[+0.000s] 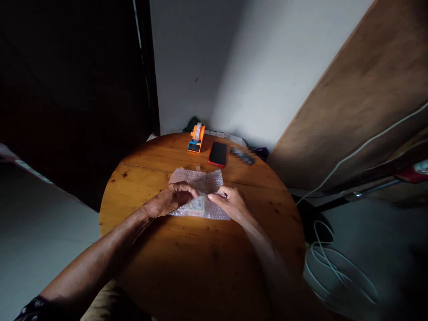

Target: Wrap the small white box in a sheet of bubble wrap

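Between my left fingers point(187, 187) and right fingers point(217, 198) lies clear plastic bubble wrap point(197, 177), its surface bumpy and crinkled with small shiny glints. Beneath my fingers, the wooden tabletop point(143, 183) looks smooth and varnished, with a soft gloss over grain and dark knots. Beyond my fingertips, the tape dispenser point(202, 133) looks like hard orange and blue plastic; beside it, the phone point(218, 154) has a smooth, dark, glassy face and a red edge. Farther off, the wall point(267, 58) is matt. Right of my fingers, the pale cable point(347, 156) looks like smooth plastic.

left sleeve point(38, 308): dark, small pale spots, ends near elbow | lap cloth point(109, 303): tan, partly shadowed
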Tool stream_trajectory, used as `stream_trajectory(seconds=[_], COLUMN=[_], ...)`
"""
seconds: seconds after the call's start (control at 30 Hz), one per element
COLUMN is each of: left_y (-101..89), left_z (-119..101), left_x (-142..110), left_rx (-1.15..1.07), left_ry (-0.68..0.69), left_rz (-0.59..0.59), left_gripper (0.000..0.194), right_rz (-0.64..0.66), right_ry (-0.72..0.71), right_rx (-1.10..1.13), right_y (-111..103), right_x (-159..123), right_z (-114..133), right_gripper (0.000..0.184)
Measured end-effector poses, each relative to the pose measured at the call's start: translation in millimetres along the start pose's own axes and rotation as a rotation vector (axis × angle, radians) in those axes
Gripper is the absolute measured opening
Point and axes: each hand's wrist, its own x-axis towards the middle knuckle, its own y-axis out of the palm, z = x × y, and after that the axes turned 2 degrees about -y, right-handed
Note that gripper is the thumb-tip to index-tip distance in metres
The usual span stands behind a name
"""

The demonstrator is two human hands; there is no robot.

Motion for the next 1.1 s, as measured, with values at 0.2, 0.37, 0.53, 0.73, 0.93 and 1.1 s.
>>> stream_trajectory(seconds=[0.2,0.37,0.53,0.73,0.93,1.1], left_y=[-2.0,-1.5,-1.1,-0.7,-0.4,0.6], left_z=[3,13,13,11,1,3], left_x=[3,6,5,5,3,3], left_rx=[0.064,-0.041,-0.063,-0.069,-0.095,-0.146], left_ry=[0.004,-0.006,-0.016,0.022,-0.01,-0.048], left_rz=[0.006,0.019,0.021,0.02,0.057,0.054], left_gripper=[0.012,0.012,0.015,0.018,0.023,0.031], right_rz=[-0.059,-0.148,-0.371,-0.257,-0.07,-0.033], right_ry=[0.007,-0.06,-0.412,-0.682,-0.673,-0.632], right_rx=[-0.068,-0.069,-0.14,-0.336,-0.334,-0.362], right_y=[-2,-4,-12,-9,3,2], right_x=[-1,-6,-18,-43,-38,-34], right_z=[6,13,32,66,55,49], right_gripper=[0.043,0.027,0.011,0.013,0.008,0.009])
